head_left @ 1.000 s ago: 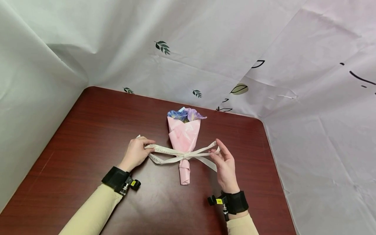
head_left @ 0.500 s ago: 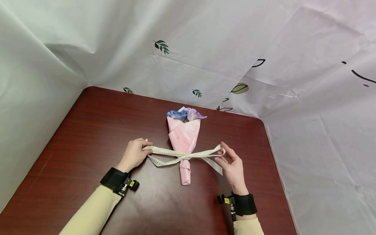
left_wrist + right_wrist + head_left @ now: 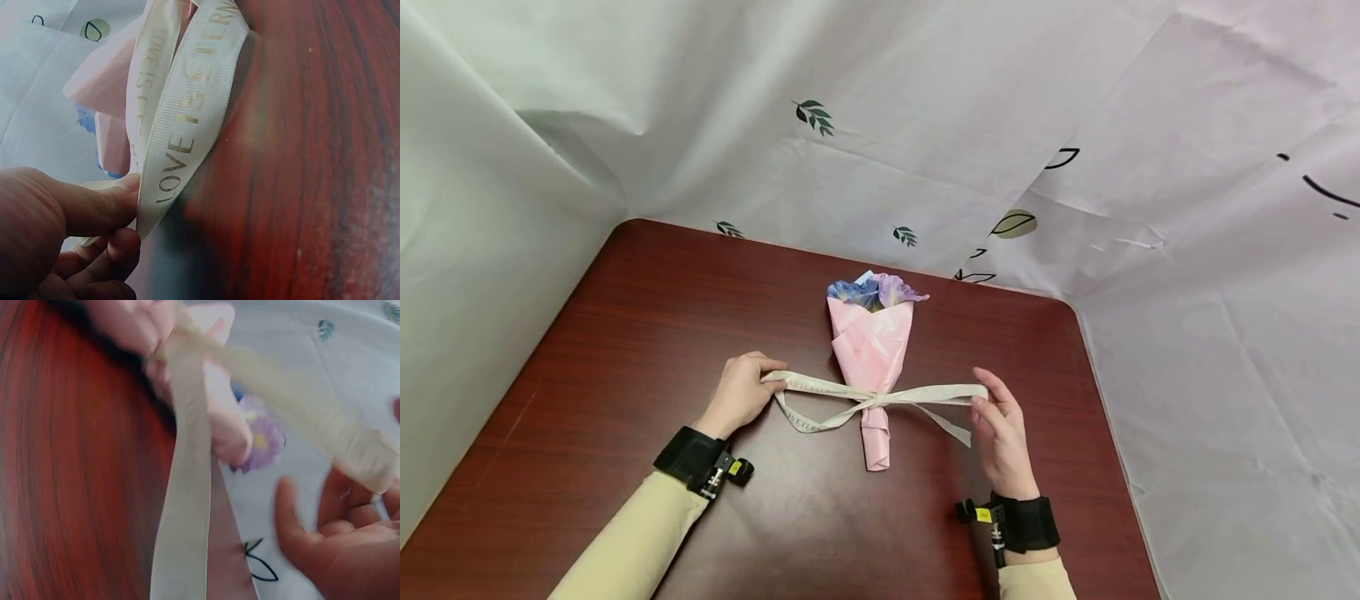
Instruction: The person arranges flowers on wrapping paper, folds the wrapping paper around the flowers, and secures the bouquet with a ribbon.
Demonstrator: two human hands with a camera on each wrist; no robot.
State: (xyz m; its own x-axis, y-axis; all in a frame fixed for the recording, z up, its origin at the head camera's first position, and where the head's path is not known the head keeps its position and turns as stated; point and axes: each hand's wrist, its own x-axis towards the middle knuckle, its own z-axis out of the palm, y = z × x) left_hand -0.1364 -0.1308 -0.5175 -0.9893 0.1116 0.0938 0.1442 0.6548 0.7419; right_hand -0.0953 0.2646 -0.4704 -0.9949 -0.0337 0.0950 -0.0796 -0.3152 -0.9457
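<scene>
A small bouquet in pink wrapping paper lies on the table, its blue flower and purple flower at the far end. Cream ribbon is tied round its narrow part, a loop reaching out to either side. My left hand pinches the left loop between thumb and fingers; gold lettering, "LOVE IS ETERN", runs along it in the left wrist view. At the end of the right loop is my right hand, fingers bent at the ribbon and thumb apart from it. A loose ribbon tail hangs beside that hand.
The reddish-brown wooden table has rounded far corners. White sheeting printed with leaves stands behind it and along both sides. Each wrist wears a black strap with a small camera.
My right hand has moved right and slightly nearer, drawing the right loop out longer and flatter. The left hand has shifted slightly left, still pinching its loop. The bouquet has stayed nearly in place.
</scene>
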